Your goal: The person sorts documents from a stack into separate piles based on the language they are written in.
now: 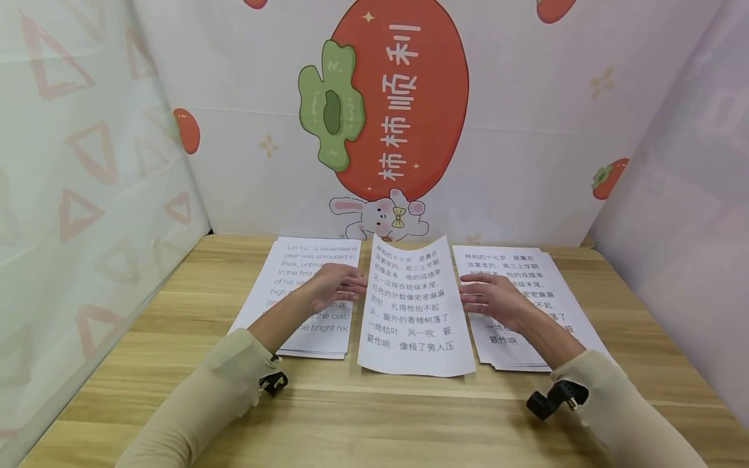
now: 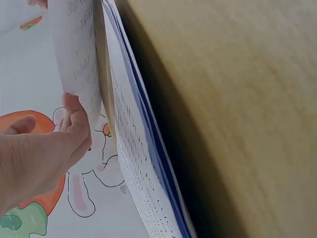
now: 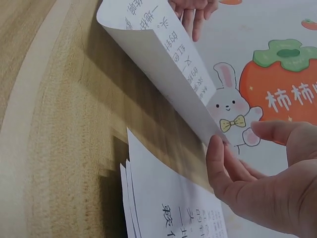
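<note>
A white sheet of paper (image 1: 412,309) printed with Chinese text stands in the middle of the table, bowed, its far corners lifted. My left hand (image 1: 335,286) touches its left edge with the fingertips. At the opposite edge is my right hand (image 1: 496,300), fingers extended against the paper. Both thumbs stay off the sheet, as the left wrist and right wrist views show. Below my left forearm lies a stack of sheets with English text (image 1: 287,273). Under my right hand, a second stack with Chinese text (image 1: 503,259) is partly covered by that hand.
The wooden table (image 1: 374,416) reaches back to a white curtain (image 1: 526,130) with a large persimmon print and a rabbit. Fabric walls close off both sides. Black straps with cameras (image 1: 556,398) sit at both wrists. Narrow strips of wood separate the sheet from each stack.
</note>
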Demonstrator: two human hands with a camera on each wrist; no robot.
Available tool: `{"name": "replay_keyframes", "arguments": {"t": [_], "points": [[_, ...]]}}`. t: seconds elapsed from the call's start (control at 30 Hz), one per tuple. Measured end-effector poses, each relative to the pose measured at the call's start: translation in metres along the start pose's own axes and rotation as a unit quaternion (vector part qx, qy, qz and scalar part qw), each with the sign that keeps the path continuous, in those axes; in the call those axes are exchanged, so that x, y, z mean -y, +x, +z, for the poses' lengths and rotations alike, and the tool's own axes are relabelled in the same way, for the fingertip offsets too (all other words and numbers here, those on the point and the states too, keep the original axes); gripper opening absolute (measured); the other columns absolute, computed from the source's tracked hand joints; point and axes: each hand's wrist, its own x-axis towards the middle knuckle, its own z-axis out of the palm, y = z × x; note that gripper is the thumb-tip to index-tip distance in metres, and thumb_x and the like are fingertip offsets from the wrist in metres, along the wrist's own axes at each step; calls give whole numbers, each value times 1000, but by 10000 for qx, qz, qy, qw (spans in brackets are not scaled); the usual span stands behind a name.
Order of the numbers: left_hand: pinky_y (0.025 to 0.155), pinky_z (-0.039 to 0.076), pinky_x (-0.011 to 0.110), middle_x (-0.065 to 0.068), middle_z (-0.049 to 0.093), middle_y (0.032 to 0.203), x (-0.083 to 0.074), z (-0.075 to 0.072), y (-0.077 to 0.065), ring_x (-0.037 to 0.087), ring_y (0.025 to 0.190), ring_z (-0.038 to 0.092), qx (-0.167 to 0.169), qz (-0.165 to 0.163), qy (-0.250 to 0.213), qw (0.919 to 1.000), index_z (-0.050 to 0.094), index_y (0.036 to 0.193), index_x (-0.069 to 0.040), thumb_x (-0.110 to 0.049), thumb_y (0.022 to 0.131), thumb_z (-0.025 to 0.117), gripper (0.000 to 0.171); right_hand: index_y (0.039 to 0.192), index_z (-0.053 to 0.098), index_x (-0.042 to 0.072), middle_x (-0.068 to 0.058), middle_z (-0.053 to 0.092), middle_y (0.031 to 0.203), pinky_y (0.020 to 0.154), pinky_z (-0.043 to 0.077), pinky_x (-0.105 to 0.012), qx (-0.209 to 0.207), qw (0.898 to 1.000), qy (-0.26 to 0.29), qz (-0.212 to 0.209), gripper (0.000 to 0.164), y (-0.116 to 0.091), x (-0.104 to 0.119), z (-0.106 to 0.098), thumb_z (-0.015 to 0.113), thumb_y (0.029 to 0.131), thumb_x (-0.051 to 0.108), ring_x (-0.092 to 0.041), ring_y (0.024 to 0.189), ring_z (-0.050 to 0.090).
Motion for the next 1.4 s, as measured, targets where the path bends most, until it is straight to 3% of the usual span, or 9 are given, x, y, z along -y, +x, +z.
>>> {"name": "replay_keyframes", "arguments": {"t": [0.13,0.37,0.53,0.77,0.9,1.07,1.4], "points": [[89,63,35,20,68,126,-1,2,-3,28,105,72,75,-169,49,9998,61,131,5,-14,104,54,34,153,36,-10,-14,69,122,94,61,-34,-8,9999,-113,-112,53,0,0,1,53,107,10,-16,103,71],[85,65,40,22,69,116,4,5,-2,29,94,72,138,-313,295,9990,56,139,6,2,101,56,38,150,41,-10,-28,54,140,89,63,-37,-104,9988,-409,-255,53,-3,0,7,61,102,1,-14,101,69],[82,65,40,22,69,111,6,6,-2,28,91,73,115,-341,392,9986,54,138,7,7,97,60,41,145,46,-12,-24,59,133,86,64,-36,-193,9984,-427,-310,51,-3,0,11,65,98,-2,-11,96,71],[75,66,38,24,66,123,6,8,-3,27,86,73,187,-299,342,9988,49,144,3,13,92,61,55,141,50,-12,-16,66,120,81,65,-34,-271,9982,-491,-222,51,0,-2,14,70,94,-2,-12,92,69],[70,66,36,22,66,115,8,8,-3,26,82,72,203,-288,405,9986,48,146,1,16,90,62,60,139,51,-12,-13,67,115,76,64,-31,-304,9979,-527,-202,52,-1,-2,16,72,92,-3,-13,89,69],[69,66,35,16,66,106,7,9,-3,24,77,71,170,-245,494,9983,46,149,-1,19,87,64,68,140,51,-10,-16,66,119,78,65,-33,-352,9969,-650,-257,52,-4,1,14,71,93,-2,-13,91,69],[70,66,34,17,65,108,3,16,-5,24,78,70,115,-144,487,9986,47,150,-5,19,87,63,69,143,50,-8,-22,57,131,83,64,-36,-475,9955,-773,-272,51,-12,4,5,68,96,0,-15,98,66]]}}
